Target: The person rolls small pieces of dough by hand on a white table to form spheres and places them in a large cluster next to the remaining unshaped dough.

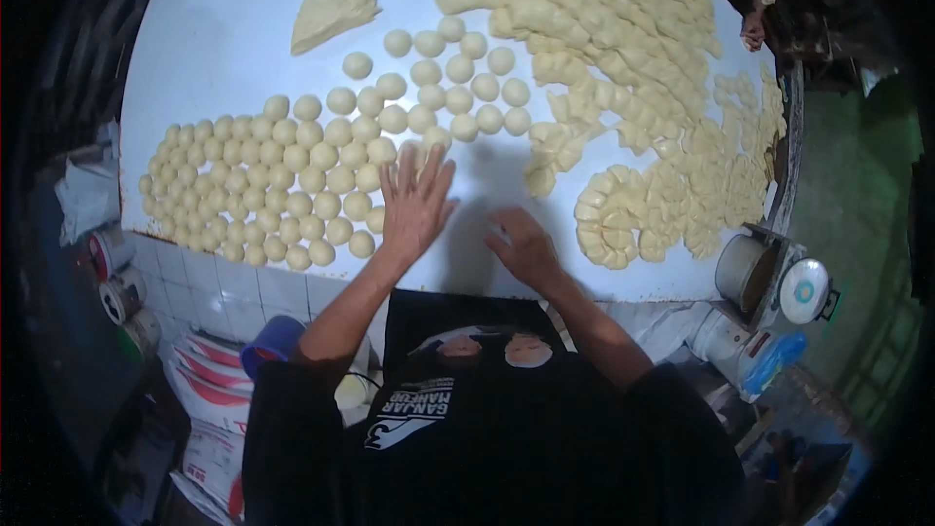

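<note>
1. Your left hand [417, 206] is palm down, fingers long and spread, over several balls at the cluster's right side; it grasps none visibly, and contact beneath is hidden.
2. Your right hand [526, 245] is half open above the table, fingers bent, thumb apart; nothing shows in its grasp, though its palm is hidden.
3. The dough balls [340, 179] crowd the table's left side, packed closest at far left and looser toward the middle, beyond your left fingertips.
4. Flattened dough pieces [604, 10] overlap in rows along the right side, some in a ring near your right hand.
5. A dough wedge [336, 10] lies apart, beyond the balls.
6. The white table [224, 49] bears all the dough.
7. A co-worker's hand [753, 29] shows at the far right edge.
8. Below the table's near edge: a blue bucket [271, 343], left; a pot [742, 268], right.
</note>
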The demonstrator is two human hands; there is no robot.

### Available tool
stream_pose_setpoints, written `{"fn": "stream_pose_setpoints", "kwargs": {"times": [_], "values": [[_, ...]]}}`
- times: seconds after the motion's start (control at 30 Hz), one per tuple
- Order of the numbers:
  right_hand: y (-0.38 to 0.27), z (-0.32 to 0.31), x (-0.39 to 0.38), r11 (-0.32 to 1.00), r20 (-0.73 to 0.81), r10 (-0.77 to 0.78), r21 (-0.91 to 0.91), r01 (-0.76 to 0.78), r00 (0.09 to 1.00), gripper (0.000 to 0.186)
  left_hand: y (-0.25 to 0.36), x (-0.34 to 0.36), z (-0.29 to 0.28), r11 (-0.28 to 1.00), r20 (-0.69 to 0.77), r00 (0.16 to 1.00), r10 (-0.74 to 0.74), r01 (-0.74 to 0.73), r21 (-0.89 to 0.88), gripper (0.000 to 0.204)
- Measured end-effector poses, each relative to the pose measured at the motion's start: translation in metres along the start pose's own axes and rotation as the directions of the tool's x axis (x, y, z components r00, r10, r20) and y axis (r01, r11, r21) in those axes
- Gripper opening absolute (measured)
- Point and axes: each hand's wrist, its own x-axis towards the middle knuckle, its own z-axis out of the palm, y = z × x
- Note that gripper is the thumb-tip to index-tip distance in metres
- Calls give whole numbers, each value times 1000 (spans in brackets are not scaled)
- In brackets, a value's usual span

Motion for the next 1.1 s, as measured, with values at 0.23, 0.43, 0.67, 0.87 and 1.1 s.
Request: {"fn": "stream_pose_setpoints", "kwargs": {"times": [0.23,0.43,0.67,0.87,1.1], "values": [[82,-34,-14,907,-282,370,-97,-410,885,40,86,2,36,728,346,901,-261,419,-542,45],[65,-28,-32,716,364,598,158,-680,714,27,160,-51,64,-255,782,469,-411,764,-592,55],[24,-27,-145,950,523,14,260,-175,852,31,152,-198,37,-55,770,463,-439,841,-538,33],[130,-72,15,962,-334,209,-100,-255,919,40,102,-120,10,850,251,939,-236,324,-414,38],[83,-32,-98,892,-213,447,34,-450,869,26,90,-71,16,968,239,959,150,-93,-235,53]]}}
